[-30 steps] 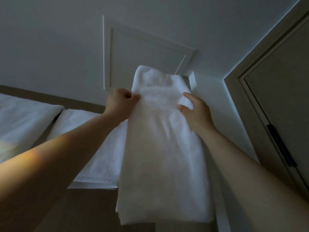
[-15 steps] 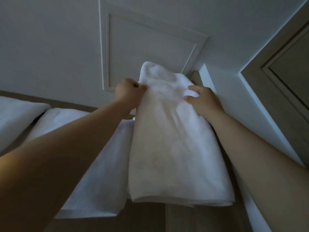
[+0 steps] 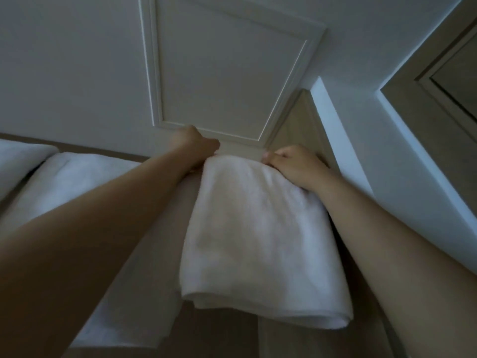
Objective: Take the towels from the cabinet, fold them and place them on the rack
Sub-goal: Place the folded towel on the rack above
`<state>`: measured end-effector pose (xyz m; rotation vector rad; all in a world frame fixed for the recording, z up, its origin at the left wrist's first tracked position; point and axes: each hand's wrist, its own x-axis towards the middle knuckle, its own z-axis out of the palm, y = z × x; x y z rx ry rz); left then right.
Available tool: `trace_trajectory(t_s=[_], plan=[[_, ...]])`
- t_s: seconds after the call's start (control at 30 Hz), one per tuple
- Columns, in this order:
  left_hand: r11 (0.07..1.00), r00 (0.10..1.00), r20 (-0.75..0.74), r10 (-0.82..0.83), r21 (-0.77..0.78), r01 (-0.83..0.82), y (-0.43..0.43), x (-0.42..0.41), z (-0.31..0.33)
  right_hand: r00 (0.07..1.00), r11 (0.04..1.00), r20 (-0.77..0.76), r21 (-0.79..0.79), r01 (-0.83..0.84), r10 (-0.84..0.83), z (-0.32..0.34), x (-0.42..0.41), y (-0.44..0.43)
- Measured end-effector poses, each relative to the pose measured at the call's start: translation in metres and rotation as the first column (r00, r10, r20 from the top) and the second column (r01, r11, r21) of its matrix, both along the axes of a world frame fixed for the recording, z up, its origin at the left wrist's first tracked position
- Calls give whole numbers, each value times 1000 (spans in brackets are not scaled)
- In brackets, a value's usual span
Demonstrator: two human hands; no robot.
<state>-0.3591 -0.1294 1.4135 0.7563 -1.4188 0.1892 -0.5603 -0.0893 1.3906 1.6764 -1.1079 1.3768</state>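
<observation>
A folded white towel [image 3: 258, 241] hangs in front of me, draped over a high rack whose bar is hidden behind the cloth. My left hand [image 3: 193, 146] grips the towel's top left corner with curled fingers. At the top right corner my right hand [image 3: 291, 164] holds the fold, fingers curled over it. A second white towel [image 3: 85, 187] hangs to the left, partly behind my left forearm, and a third [image 3: 20, 164] shows at the far left edge.
Behind the towels rises a white panelled wall [image 3: 219, 73] above a wooden strip [image 3: 299, 130]. To the right stands a white corner post [image 3: 343, 140], and a beige door frame [image 3: 444, 60] fills the upper right.
Both hands have pushed the towel's top end back and down over the rack, so it no longer sticks up above them. The view has tilted upward.
</observation>
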Motion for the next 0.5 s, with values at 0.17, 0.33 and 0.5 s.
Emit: trace_trajectory(t_s=[0.17,0.33,0.5], plan=[[993,999,23,47,-110,-45,19,13,-27,1000,999,1,-51,-16,16,-28,-5,6],[974,992,100,83,-220,-60,43,17,-67,997,991,32,-110,-73,77,-58,-5,24],[979,983,150,109,-190,-80,56,25,-98,991,992,88,-73,106,-100,-88,-6,48]])
